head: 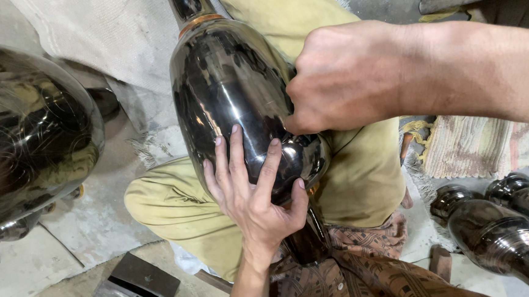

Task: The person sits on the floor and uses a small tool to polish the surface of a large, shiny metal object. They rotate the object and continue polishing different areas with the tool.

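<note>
- Vase (227, 89), dark and glossy, lies across my lap on the yellow-green trousers (176, 203), neck pointing away, foot toward me.
- Left hand (249, 195) comes up from below, fingers spread flat against the lower belly of the vase, thumb hooked round the narrow part near the foot; it steadies, not grips.
- Right hand (346, 76) is balled into a fist, pressed against the vase's right flank; I cannot tell whether a tool sits inside that fist.
- Progress, as I judge it: the surface already shines all over, with a copper-coloured band at the neck; work is going on at the lower right side.
- Count: one vase in hand, one big round vessel (25, 132) at the left, two similar dark vases (502, 232) lying at the right.
- One dark metal block (139, 284) rests on the floor near my knee, one striped mat (478, 147) lies at the right.
</note>
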